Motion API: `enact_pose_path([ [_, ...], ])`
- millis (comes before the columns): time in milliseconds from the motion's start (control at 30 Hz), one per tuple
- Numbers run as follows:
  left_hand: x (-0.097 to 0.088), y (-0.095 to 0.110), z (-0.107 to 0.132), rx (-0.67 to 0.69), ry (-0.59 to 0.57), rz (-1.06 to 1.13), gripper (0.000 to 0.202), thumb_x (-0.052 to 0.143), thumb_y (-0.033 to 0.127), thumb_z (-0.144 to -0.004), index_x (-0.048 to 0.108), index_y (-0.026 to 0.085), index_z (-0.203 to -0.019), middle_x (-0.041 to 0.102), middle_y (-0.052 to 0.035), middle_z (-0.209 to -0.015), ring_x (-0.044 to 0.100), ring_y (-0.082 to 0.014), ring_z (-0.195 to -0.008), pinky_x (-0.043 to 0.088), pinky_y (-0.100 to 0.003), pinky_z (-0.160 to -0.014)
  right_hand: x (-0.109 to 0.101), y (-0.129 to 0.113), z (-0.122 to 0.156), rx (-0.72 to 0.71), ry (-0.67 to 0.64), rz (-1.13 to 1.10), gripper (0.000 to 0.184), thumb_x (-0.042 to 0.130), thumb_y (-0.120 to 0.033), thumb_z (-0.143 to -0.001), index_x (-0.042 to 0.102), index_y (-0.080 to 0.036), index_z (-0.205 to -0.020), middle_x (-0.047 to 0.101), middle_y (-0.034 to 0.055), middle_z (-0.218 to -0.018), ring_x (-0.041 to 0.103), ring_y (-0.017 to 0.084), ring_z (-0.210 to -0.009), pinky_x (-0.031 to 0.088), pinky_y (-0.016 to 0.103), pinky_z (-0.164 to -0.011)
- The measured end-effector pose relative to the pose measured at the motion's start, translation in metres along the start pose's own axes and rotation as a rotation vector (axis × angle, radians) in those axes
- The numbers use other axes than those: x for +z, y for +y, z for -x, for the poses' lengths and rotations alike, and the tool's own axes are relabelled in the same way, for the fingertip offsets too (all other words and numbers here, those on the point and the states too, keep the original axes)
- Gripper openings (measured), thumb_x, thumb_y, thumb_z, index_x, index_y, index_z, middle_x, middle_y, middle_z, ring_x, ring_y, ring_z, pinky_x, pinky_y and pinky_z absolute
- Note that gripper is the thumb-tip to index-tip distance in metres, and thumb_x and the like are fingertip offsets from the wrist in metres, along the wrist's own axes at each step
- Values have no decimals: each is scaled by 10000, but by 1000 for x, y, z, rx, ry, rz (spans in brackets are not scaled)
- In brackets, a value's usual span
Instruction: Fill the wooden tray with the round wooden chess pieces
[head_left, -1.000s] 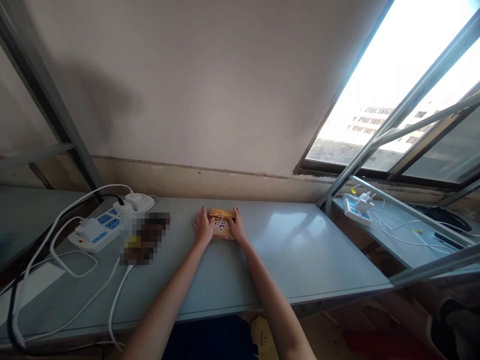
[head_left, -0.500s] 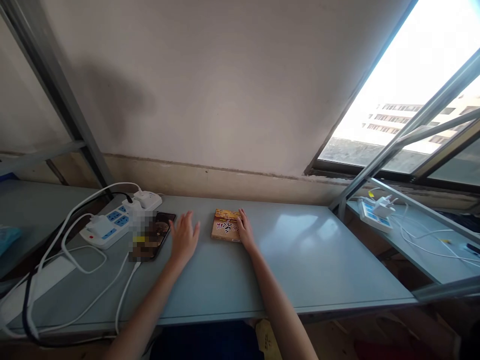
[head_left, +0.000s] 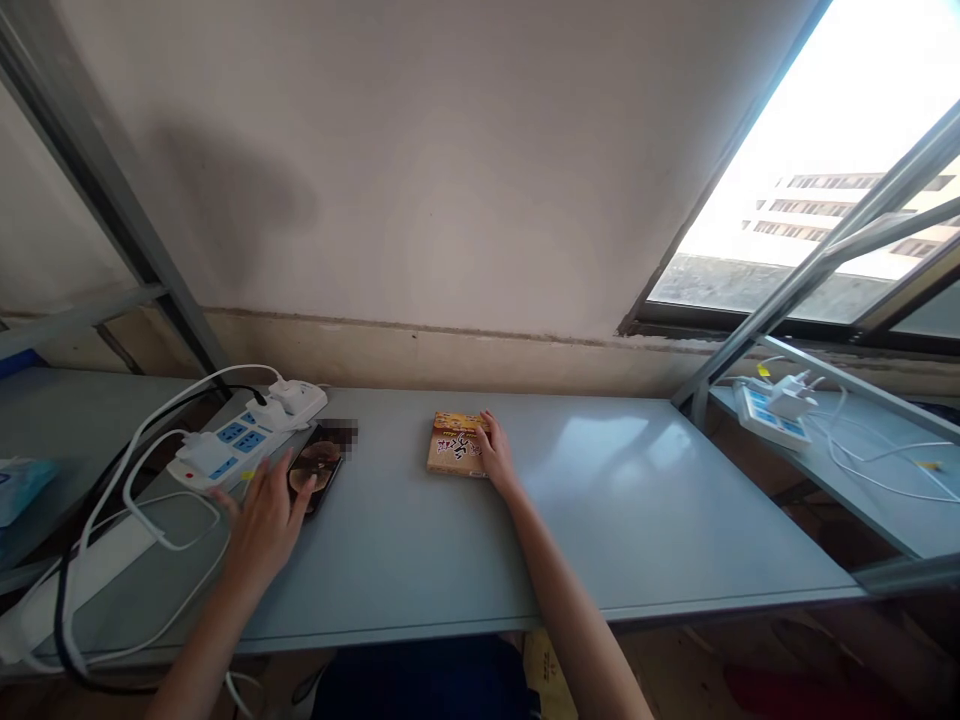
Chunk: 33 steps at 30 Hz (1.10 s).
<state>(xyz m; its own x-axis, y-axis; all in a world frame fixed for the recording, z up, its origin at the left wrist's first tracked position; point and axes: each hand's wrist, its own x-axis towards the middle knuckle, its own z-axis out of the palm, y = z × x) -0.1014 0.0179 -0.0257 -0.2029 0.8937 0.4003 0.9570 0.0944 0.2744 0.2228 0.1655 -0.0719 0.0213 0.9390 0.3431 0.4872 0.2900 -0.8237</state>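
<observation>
The left hand (head_left: 266,515) has swung away from the small orange box (head_left: 457,446) to the dark phone (head_left: 315,470) beside the power strip (head_left: 240,440), fingers spread and resting at the phone's near end, so attention has shifted there; the right hand (head_left: 496,458) stays flat against the box's right edge on the table (head_left: 615,520); the phone's far end is blurred out, and the box's print is unreadable.

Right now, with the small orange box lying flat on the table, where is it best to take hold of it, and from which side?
Probably by its two short side edges, from above. The orange box lies flat on the grey table, so nothing can slide beneath it. The right hand already rests on its right edge; the left edge is free, since the left hand is at the phone.
</observation>
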Motion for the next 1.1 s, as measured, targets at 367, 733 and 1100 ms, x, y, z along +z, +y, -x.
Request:
enact_pose_path([
  [367, 1, -13, -14, 122, -112, 39, 551, 196, 488, -906, 288, 209, -1373, 391, -127, -1411, 226, -267, -1363, -156, -588, -1035, -2, -2, 0, -30, -20, 64, 432, 363, -405, -881, 507, -170, -1214, 431, 111, -1355, 384, 219, -1247, 281, 398, -1049],
  [733, 13, -10, -28, 228, -205, -5, 529, 224, 489, -909, 310, 244, -1371, 411, -100, -1404, 241, -264, -1359, -123, -609, -1036, -2, 0, 0, -12, -31, 97, 399, 397, -378, -873, 509, -205, -1214, 421, 85, -1365, 387, 221, -1244, 289, 412, -1043],
  [1100, 10, 0, -32, 211, -167, -1, 520, 222, 478, -906, 393, 212, -1319, 464, -114, -1361, 251, -263, -1354, -175, -599, -1018, 0, 2, 0, -16, -22, 90, 393, 411, -376, -866, 507, -219, -1213, 425, 75, -1362, 386, 213, -1245, 285, 402, -1047],
])
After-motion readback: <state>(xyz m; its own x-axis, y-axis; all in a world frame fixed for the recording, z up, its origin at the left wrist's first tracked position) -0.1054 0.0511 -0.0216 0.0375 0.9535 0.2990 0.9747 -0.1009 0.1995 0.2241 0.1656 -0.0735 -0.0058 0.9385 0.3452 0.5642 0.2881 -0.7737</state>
